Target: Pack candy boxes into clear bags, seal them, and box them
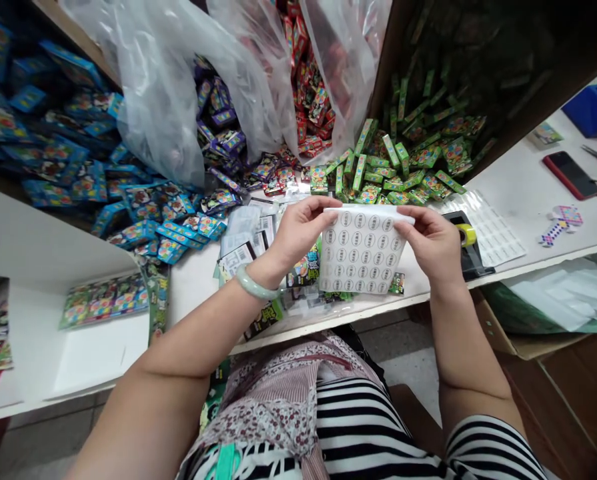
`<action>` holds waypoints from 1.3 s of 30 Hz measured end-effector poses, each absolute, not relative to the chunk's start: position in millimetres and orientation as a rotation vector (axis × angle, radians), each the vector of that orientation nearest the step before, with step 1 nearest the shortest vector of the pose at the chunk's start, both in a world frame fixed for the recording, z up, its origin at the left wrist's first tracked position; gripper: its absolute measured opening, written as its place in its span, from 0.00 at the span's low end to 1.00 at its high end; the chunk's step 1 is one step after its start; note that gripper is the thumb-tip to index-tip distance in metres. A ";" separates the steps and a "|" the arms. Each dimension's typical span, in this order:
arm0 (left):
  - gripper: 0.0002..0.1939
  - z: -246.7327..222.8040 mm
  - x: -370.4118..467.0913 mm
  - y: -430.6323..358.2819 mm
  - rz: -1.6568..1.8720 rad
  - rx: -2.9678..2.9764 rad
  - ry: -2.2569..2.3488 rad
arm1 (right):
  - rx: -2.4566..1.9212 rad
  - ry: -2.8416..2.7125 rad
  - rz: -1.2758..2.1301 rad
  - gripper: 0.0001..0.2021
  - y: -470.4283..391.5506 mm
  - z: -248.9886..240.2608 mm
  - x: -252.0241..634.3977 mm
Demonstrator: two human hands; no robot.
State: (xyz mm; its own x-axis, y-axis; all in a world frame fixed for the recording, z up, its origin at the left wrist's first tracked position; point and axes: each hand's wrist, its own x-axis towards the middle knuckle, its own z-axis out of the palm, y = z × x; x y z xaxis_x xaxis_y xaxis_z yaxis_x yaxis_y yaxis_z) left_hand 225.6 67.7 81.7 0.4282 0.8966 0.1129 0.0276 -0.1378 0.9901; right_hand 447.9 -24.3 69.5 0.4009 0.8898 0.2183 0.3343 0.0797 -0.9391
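A white sheet of round stickers (361, 257) with rows of printed circles hangs between my two hands above the table edge. Thumb and fingers of my left hand (305, 230) pinch its upper left corner, and a pale green bangle (257, 285) circles that wrist. At the upper right corner, my right hand (428, 243) grips the same sheet. Its top edge looks folded over. Beneath and to the left lie flat printed packets (241, 257), partly hidden by the sheet and my left hand.
Blue boxes (148, 213) pile up at left, purple boxes (223, 133) and red boxes (315, 110) behind, green boxes (393, 163) at back right. Clear plastic bags (163, 80) hang between. Further right are another sticker sheet (493, 230), yellow tape (467, 235) and a phone (571, 175).
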 end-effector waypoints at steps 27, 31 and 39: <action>0.13 81.0 211.7 32.0 0.798 1.176 0.917 | -1.401 -1.028 0.729 0.08 -58.2 74.7 417.9; 0.12 79.5 209.9 33.1 0.885 1.239 0.819 | -1.374 -1.004 0.774 0.08 -58.5 72.5 421.3; 0.10 83.5 210.9 30.7 0.896 1.417 0.710 | -1.425 -1.313 0.868 0.07 -58.0 86.1 426.3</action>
State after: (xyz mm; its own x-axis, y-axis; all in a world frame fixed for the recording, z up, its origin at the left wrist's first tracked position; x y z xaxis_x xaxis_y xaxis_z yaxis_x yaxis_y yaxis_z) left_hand 210.9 30.7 83.5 0.5083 0.8554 0.0995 -0.0978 -0.0575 0.9935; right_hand 426.3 -58.0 86.1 0.1622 0.9808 0.1080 0.2845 0.0583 -0.9569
